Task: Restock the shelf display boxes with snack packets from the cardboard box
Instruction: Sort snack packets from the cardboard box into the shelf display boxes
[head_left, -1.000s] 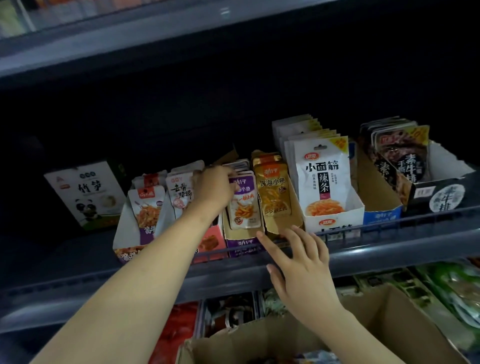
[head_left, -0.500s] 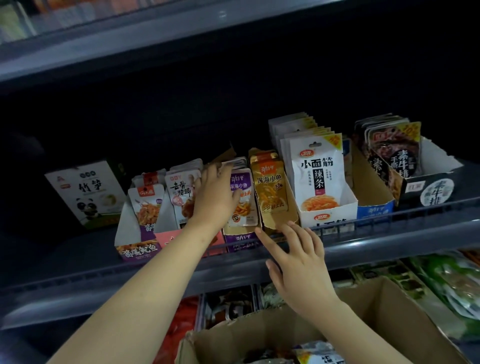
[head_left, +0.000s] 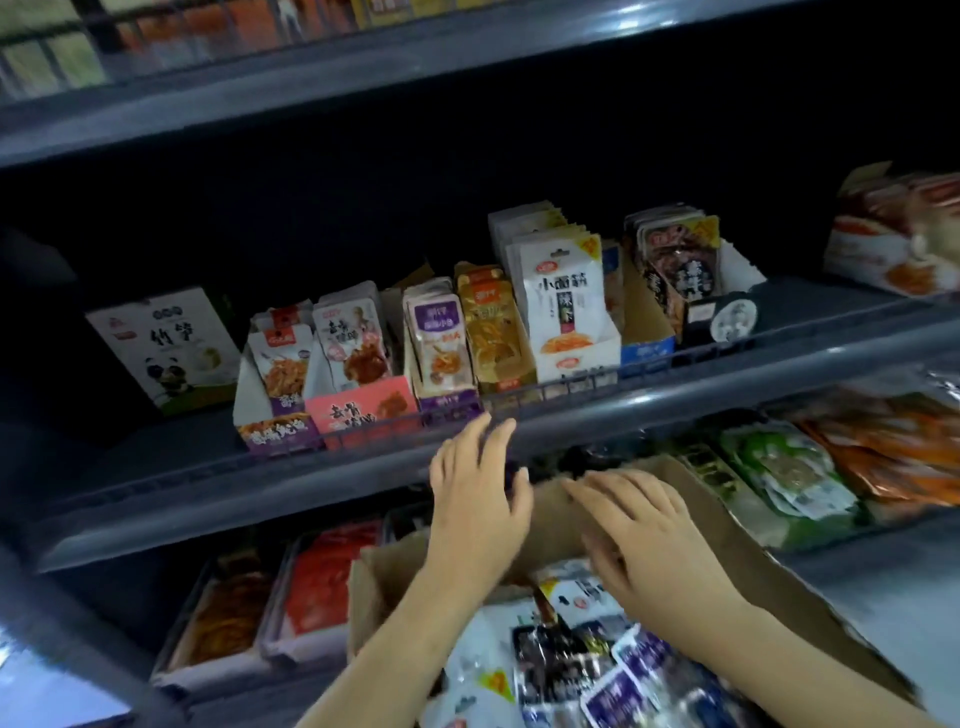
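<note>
The left hand (head_left: 475, 480), fingers loosely spread and empty, hovers below the shelf's front rail (head_left: 571, 387); the right hand (head_left: 649, 535), equally open and empty, reaches over loose snack packets (head_left: 597, 670) in the cardboard box (head_left: 810, 587). A careless grab could mix flavours or topple the upright purple packets (head_left: 441, 340).

display boxes (head_left: 415, 364) on shelf (head_left: 675, 400) | cardboard box (head_left: 753, 561) below, seemingly holding packets (head_left: 597, 670)

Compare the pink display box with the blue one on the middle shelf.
The pink display box holds a row of upright packets behind its low front; the blue display box shows bare brown cardboard inside, looking nearly empty. The pink box sits left of centre, the blue one further right. Both stand at the shelf's front rail.
</note>
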